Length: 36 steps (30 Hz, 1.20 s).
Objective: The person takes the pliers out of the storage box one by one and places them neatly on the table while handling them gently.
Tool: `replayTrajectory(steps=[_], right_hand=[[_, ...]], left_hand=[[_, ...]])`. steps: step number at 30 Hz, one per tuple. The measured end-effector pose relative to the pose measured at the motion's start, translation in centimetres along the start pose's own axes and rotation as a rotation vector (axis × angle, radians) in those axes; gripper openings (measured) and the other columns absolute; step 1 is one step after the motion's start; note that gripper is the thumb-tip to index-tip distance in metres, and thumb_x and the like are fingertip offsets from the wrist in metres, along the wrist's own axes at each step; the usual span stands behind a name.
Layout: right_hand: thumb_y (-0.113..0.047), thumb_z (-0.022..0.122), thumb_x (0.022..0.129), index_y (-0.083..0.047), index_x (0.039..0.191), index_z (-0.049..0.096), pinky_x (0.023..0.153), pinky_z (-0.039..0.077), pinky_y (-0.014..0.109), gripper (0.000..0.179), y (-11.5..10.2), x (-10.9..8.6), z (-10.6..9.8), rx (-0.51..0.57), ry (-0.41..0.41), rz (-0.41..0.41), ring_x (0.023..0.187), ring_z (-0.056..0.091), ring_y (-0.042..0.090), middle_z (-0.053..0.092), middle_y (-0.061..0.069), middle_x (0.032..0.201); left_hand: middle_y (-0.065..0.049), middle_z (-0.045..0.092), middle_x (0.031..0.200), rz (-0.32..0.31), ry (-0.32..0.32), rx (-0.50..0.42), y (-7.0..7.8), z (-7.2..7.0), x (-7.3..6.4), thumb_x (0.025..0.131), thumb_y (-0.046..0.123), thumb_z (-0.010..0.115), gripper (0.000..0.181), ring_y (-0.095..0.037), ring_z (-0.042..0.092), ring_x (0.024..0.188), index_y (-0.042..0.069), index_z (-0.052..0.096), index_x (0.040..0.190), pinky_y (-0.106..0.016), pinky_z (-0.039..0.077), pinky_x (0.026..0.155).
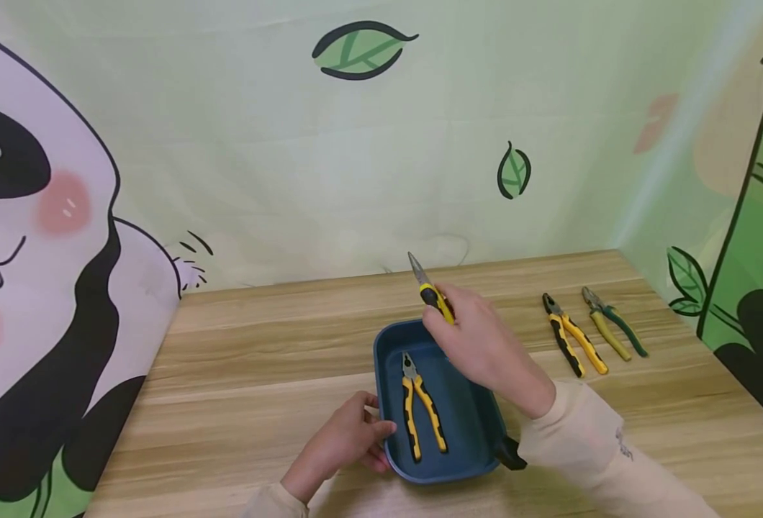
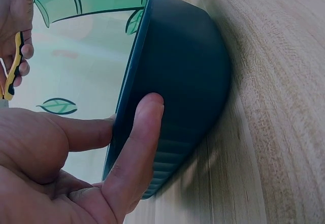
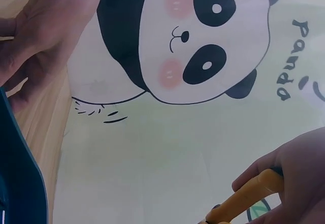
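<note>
My right hand [image 1: 485, 338] holds yellow-and-black needle-nose pliers [image 1: 438, 298] above the far end of a deep blue tray [image 1: 479, 460], their tapered metal jaws pointing up and away. Part of a yellow handle [image 3: 249, 196] shows within the fingers in the right wrist view. With the thumb at the rim and fingers against the outer wall, my left hand [image 1: 349, 435] grips the tray's left side; the left wrist view shows that pinch on the tray wall [image 2: 188, 61] up close. Inside the tray lie yellow-and-black combination pliers [image 1: 423, 410], handles toward me.
To the right on the wooden table [image 1: 258, 360] lie yellow-and-black pliers [image 1: 572, 334] and, beside them, green-handled pliers [image 1: 615, 324]. A dark handle [image 1: 509, 453] juts from the tray's near right side. A printed panda cloth [image 1: 258, 144] hangs behind the table.
</note>
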State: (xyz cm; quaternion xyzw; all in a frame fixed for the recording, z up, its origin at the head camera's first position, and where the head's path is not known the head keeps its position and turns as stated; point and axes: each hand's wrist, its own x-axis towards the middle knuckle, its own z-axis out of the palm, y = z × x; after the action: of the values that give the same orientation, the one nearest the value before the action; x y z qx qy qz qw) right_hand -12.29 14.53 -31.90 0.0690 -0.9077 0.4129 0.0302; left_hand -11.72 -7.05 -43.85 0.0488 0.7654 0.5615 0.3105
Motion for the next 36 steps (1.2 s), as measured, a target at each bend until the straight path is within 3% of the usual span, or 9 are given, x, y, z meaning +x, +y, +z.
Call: replayTrajectory(steps=[3,7,15,24,31,36], right_hand=[[-0.027,0.050,0.104,-0.008,0.121,0.062,0.053,0.044,0.032,0.029,0.0,0.0,0.2,-0.055,0.038,0.000,0.069,0.050,0.024,0.051,0.011,0.087],[-0.029,0.052,0.103,-0.006,0.143,0.054,0.055,0.046,0.032,0.046,-0.1,-0.1,0.3,-0.115,0.064,0.030,0.075,0.052,0.025,0.053,0.012,0.096],[-0.029,0.056,0.101,-0.007,0.123,0.061,0.053,0.046,0.031,0.032,-0.3,-0.1,0.7,-0.190,0.132,0.021,0.072,0.052,0.024,0.053,0.010,0.096],[-0.028,0.063,0.098,0.002,0.131,0.062,0.053,0.048,0.031,0.044,0.1,-0.1,1.1,-0.283,0.225,-0.053,0.074,0.055,0.025,0.060,0.014,0.104],[-0.026,0.067,0.096,0.006,0.133,0.061,0.065,0.061,0.043,0.050,0.3,-0.1,1.3,-0.360,0.276,-0.099,0.086,0.062,0.030,0.064,0.021,0.116],[-0.025,0.068,0.095,0.008,0.133,0.061,0.070,0.063,0.047,0.050,0.4,-0.1,1.4,-0.379,0.287,-0.111,0.090,0.064,0.032,0.063,0.022,0.118]], left_hand=[[-0.022,0.062,0.098,-0.003,-0.004,-0.008,0.0,0.0,0.0,0.100,0.003,0.066,0.047,-0.018,0.067,0.058,-0.013,0.039,0.136,-0.034,0.065,0.055],[-0.021,0.063,0.098,-0.006,-0.004,-0.009,0.0,0.0,-0.1,0.100,0.003,0.066,0.048,-0.018,0.067,0.058,-0.013,0.039,0.136,-0.034,0.065,0.055],[-0.021,0.063,0.097,-0.011,-0.002,-0.003,0.0,0.0,0.0,0.100,0.003,0.066,0.048,-0.018,0.067,0.057,-0.013,0.039,0.137,-0.034,0.065,0.055],[-0.021,0.063,0.097,-0.012,0.002,0.007,0.0,0.0,0.0,0.100,0.003,0.066,0.048,-0.018,0.067,0.058,-0.012,0.039,0.137,-0.034,0.065,0.055],[-0.020,0.063,0.097,-0.014,0.000,0.011,0.0,0.0,0.0,0.101,0.004,0.066,0.048,-0.018,0.067,0.058,-0.013,0.039,0.137,-0.034,0.065,0.055],[-0.021,0.063,0.098,-0.014,0.001,0.012,0.0,-0.1,0.0,0.101,0.004,0.066,0.048,-0.018,0.067,0.058,-0.013,0.039,0.137,-0.034,0.065,0.055]])
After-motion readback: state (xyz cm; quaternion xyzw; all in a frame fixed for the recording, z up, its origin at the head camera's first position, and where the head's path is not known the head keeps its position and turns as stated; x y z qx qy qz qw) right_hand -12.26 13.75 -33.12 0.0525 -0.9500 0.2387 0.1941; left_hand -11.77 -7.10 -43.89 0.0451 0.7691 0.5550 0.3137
